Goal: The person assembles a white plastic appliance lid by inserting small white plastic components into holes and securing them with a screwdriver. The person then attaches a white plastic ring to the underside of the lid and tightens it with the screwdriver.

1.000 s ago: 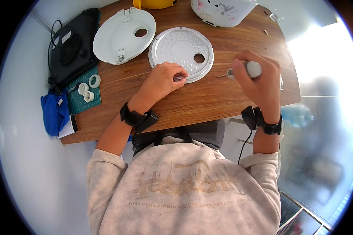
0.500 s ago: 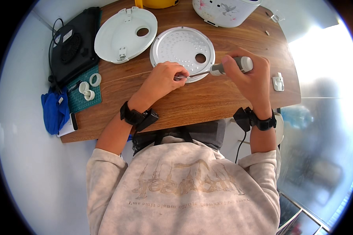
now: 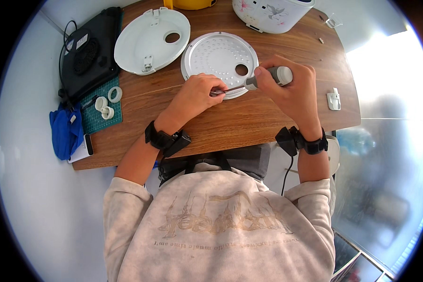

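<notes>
Screwdriver (image 3: 263,79) gripped in right hand (image 3: 291,91), upper centre, shaft pointing left. Tip met by left hand (image 3: 195,96), fingers pinched at lower edge of perforated plate (image 3: 219,61). White lid (image 3: 151,41) further left.

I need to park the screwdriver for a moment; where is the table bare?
Bare wood lies along the near table edge between the wrists, and right, around the small white clip. Crowded: the far side, with white lid and perforated plate.

Two round lids (image 3: 151,40) (image 3: 219,63), three small white rings (image 3: 114,94) (image 3: 101,103) (image 3: 107,113), one screwdriver (image 3: 263,79).
</notes>
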A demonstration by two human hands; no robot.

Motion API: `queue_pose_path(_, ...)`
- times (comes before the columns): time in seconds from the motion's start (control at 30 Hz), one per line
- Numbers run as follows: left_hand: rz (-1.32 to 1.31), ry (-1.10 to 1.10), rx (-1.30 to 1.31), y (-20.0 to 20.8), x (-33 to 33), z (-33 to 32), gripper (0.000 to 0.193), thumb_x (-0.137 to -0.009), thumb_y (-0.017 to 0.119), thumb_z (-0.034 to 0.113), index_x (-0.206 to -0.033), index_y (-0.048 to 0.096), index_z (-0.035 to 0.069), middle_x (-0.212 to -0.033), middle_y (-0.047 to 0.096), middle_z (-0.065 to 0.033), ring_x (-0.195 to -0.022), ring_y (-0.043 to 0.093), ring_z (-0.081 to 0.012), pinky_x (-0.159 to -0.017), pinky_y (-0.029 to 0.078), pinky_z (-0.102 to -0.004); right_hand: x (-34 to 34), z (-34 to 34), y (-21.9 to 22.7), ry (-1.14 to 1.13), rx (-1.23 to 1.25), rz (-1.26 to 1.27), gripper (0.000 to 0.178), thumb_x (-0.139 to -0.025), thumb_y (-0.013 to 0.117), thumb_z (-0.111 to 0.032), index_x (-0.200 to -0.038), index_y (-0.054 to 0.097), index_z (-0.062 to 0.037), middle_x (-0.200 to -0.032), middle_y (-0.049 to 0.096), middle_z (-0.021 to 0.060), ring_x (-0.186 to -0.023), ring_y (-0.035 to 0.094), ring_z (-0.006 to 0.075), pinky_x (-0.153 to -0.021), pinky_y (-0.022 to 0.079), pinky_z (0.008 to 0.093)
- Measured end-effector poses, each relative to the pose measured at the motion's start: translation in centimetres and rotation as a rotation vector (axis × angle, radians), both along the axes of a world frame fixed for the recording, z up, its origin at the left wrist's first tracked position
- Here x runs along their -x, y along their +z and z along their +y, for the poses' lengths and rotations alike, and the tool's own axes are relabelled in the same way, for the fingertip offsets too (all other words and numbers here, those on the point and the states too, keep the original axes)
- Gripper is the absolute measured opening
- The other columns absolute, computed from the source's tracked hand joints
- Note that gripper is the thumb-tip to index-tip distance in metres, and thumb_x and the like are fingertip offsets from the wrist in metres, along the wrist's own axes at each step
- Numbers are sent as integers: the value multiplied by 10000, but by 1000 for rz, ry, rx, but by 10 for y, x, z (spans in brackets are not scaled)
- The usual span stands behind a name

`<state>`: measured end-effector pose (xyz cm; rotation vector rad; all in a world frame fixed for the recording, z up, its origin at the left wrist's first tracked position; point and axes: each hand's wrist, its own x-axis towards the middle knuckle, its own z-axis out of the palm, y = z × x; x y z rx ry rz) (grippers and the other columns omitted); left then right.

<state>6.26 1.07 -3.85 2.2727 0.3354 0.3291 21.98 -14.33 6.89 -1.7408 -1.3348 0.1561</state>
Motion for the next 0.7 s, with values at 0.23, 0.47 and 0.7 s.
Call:
queue_pose_path(0.23, -43, 24, 57, -3, 0, -1, 170, -825, 743, 88, -977, 749, 12, -923, 748, -124, -889, 682, -280, -817, 548, -368, 2, 0, 2, -2, 3, -47, 170, -824, 754, -189, -765, 712, -35, -565, 643, 62, -483, 618, 140, -521, 498, 254)
queue_pose_path(0.47, -18, 29, 81, 1, 2, 0, 203, -849, 758, 90, -1037, 768, 13, -991, 757, -143, -853, 720, -225, -808, 581, -311, 3, -1, 5, -16, 40, -28, 172, -822, 744, -182, -763, 704, -25, -554, 619, 82, -474, 603, 178, -523, 502, 276)
queue_pose_path(0.7, 8, 46, 87, 2, 1, 0, 208, -861, 778, 109, -1053, 777, 29, -1013, 767, -131, -880, 712, -213, -812, 578, -307, 0, -4, 8, -31, 70, -12, 162, -815, 743, -178, -767, 710, -27, -580, 624, 90, -486, 587, 183, -528, 500, 285)
